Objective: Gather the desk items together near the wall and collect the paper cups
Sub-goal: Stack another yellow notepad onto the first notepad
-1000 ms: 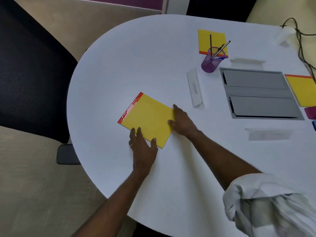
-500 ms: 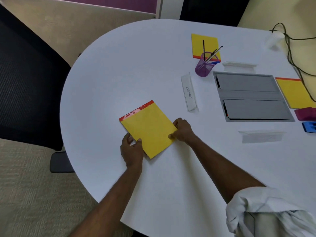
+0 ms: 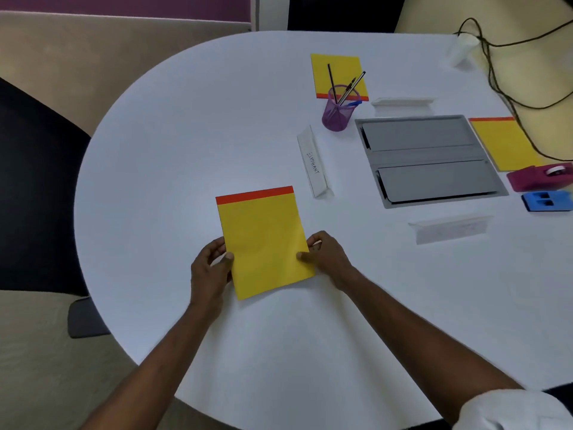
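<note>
A yellow notepad with a red top strip (image 3: 263,240) is held over the white round table (image 3: 173,144), its red edge pointing away from me. My left hand (image 3: 210,268) grips its left edge and my right hand (image 3: 325,256) grips its right edge, thumbs on top. A second yellow pad (image 3: 336,69) lies at the far side behind a purple mesh pen holder (image 3: 338,114) with several pens. A third yellow pad (image 3: 505,142) lies at the right. A white paper cup (image 3: 463,48) lies on its side at the far right corner.
A folded name card reading ELEPHANT (image 3: 313,162) lies mid-table; two more name cards (image 3: 403,103) (image 3: 449,229) flank a grey recessed cable hatch (image 3: 429,159). A maroon tape dispenser (image 3: 539,176) and a blue object (image 3: 547,201) sit at the right edge. Black cables (image 3: 511,72) trail at the far right. A dark chair (image 3: 34,187) stands left.
The pad was turned from a slanted position to square with me and came off the table, as both hands shifted from pressing its lower corners to gripping its side edges.
</note>
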Tool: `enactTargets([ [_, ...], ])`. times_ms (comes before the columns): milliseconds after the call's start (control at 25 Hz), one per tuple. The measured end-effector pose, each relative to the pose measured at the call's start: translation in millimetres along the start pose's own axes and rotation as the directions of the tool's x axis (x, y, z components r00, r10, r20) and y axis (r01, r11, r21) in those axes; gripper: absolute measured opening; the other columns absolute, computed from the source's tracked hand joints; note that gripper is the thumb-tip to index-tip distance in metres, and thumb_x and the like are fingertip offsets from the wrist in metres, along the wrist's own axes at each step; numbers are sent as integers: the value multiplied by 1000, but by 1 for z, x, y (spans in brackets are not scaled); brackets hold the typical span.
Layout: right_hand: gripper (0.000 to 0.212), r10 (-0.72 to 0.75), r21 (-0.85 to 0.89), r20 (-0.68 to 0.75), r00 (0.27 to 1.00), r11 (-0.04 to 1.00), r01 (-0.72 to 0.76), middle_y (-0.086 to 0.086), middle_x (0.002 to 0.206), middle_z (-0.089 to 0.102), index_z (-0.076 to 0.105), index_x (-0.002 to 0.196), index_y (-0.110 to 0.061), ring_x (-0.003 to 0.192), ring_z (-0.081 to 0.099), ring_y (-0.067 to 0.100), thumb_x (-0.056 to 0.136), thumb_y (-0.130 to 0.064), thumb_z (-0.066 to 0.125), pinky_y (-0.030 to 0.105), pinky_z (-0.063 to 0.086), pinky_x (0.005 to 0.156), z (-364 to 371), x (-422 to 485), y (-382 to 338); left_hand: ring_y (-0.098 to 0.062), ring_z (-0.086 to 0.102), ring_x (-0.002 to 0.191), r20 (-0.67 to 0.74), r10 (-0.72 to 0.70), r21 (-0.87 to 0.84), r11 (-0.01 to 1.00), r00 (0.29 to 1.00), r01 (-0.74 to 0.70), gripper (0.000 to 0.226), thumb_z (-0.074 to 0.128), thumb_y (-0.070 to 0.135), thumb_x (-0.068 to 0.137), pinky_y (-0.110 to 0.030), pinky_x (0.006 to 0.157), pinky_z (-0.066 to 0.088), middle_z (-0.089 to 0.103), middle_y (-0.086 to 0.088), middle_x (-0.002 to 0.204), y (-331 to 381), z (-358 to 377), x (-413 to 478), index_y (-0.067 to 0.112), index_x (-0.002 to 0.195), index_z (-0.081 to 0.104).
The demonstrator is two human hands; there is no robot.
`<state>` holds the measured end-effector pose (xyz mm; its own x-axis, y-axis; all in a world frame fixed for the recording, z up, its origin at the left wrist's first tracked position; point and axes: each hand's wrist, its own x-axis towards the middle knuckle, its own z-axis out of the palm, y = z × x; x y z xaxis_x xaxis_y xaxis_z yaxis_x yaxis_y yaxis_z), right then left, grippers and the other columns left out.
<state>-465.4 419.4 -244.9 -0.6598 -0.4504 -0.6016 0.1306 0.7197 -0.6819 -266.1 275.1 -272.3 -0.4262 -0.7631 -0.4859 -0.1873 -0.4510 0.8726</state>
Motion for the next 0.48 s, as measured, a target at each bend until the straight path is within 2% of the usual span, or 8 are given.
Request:
enactTargets([
  [80, 31, -15, 49, -28, 1000, 999, 16, 8, 101, 64, 60, 107, -10, 97, 61, 25, 81, -11, 77, 39, 50, 90, -10, -3, 9, -24, 69, 109, 84, 15, -17, 1000, 996, -14, 35, 60, 6, 96, -38, 81, 60, 68, -2, 124, 6, 4, -2, 19, 128, 61],
  [200, 31, -63, 106, -88, 994, 992, 72, 9, 107, 68, 64, 107, -10, 104, 65, 25, 79, -11, 79, 39, 52, 94, -31, -4, 15, -18, 71, 103, 161, 22, -27, 999, 987, -18, 31, 60, 7, 96, -29, 75, 60, 71, 3, 119, 20, 17, -3, 24, 121, 65],
  [360, 42, -75, 223, -1, 997, 972, 74, 11, 101, 71, 63, 114, -10, 101, 70, 32, 77, -9, 82, 46, 58, 92, -68, -10, 20, -12, 71, 101, 167, 20, -32, 999, 986, -15, 33, 63, 8, 93, -29, 77, 57, 73, 9, 115, 39, 47, -1, 31, 116, 69],
  [480, 31, -59, 293, -59, 996, 953, 74, 16, 107, 71, 69, 110, -11, 99, 72, 30, 81, -12, 79, 43, 60, 89, -111, -18, 34, -7, 71, 103, 235, 19, -30, 999, 972, -12, 35, 68, 11, 90, -26, 75, 57, 73, 10, 117, 56, 97, 5, 33, 117, 72],
])
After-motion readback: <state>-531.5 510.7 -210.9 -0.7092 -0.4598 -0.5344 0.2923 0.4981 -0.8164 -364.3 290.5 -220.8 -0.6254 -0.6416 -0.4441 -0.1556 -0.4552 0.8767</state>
